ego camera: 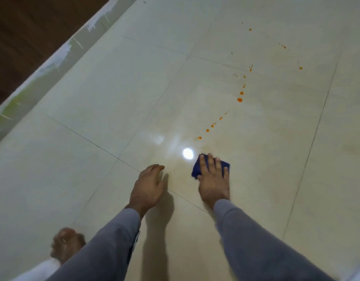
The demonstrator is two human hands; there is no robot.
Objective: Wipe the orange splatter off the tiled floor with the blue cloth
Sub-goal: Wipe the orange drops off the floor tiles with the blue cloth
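Grey sleeves lead to the right hand, its grip spread flat, pressing the blue cloth onto the tiled floor; the orange splatter trails away beyond the fingertips, so a broad pass risks smearing it, while the left hand hovers loose.

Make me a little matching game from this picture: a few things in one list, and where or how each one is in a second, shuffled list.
Things:
1. folded dark blue cloth
2. trail of orange splatter drops
3. left hand
4. bright round light reflection

Places or states:
A. bare, holding nothing, fingers relaxed over the glossy cream tiled floor
B. pressed flat to the floor under the right hand
C. on the tile just left of the cloth
D. scattered ahead of the cloth, stretching away up and to the right

Pairs: 1-B, 2-D, 3-A, 4-C
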